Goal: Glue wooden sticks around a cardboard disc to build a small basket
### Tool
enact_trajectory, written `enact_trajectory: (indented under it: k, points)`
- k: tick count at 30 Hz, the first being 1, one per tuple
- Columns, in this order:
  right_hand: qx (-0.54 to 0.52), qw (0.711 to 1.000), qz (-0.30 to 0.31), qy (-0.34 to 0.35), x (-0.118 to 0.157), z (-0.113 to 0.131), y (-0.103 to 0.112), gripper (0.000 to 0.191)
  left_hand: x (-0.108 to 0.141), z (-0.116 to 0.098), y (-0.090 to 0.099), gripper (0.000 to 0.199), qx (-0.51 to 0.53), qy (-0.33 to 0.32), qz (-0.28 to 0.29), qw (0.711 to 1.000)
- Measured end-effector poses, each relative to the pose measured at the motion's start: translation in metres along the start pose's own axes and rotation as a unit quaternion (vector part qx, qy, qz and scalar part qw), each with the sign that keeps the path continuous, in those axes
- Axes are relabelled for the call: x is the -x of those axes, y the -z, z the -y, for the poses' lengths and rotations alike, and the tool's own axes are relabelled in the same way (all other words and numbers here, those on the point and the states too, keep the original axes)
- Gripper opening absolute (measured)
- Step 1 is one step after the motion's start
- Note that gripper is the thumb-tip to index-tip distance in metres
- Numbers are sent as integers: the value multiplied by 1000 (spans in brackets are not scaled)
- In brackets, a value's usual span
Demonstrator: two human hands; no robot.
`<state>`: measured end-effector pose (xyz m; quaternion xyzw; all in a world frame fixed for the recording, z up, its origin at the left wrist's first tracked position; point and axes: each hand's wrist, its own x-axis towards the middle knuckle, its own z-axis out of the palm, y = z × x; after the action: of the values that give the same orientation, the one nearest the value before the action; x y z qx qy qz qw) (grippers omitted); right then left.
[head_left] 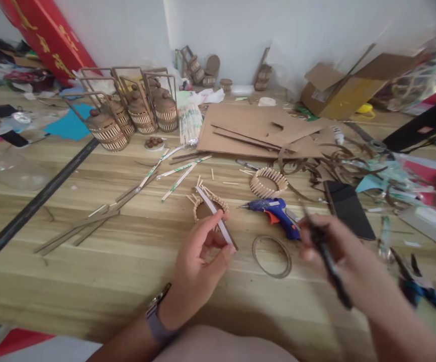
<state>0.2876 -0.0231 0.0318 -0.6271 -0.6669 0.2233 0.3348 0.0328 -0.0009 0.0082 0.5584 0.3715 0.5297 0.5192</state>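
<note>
Between the thumb and fingers of my left hand [202,261] is a thin strip [214,213] with a pale face, held slantwise above a ring of small sticks [198,210]. My right hand [338,261], blurred by motion, is closed around a dark, slender tool [327,261] whose exact kind I cannot make out. A blue glue gun [274,213] with an orange trigger lies between my hands. Below it rests a flat brown hoop [271,256]. Another ring of upright sticks [268,183] stands behind the glue gun.
Lantern-like pieces [106,130] with handles stand at the back left. Cardboard sheets [236,125] lie behind the rings, and an open box [334,90] is at the back right. A black phone [349,208] and pliers [419,281] are on the right. Brown strips [97,216] lie left.
</note>
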Motion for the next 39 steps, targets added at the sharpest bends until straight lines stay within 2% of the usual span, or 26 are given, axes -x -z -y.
enact_trajectory:
  k: [2, 4, 7, 11, 14, 23, 29, 39]
  points:
    - [-25, 997, 66, -4, 11, 26, -31, 38, -1, -2, 1, 46, 11, 5, -8, 1000]
    - [-39, 994, 99, -3, 13, 47, -52, 41, -1, -4, 3, 47, 9, 12, -16, 1000]
    - [-54, 994, 96, 0, 8, 61, -64, 46, 0, -5, 5, 49, -7, 11, -28, 1000]
    - [-82, 988, 129, 15, 7, 61, -66, 51, 2, -6, 6, 49, -35, -8, -33, 999]
    - [-98, 986, 131, 26, 10, 59, -69, 58, 3, -7, 5, 48, -43, -21, -19, 999]
    - [-114, 980, 165, 5, 16, 52, -72, 77, 5, -7, 2, 51, -61, -26, 0, 998]
    - [-145, 974, 174, 6, 20, 45, -76, 73, 5, -7, 2, 52, -72, -14, 1, 997]
    - [-133, 981, 142, 28, 20, 45, -78, 64, 6, -4, 2, 54, -29, -18, 1, 999]
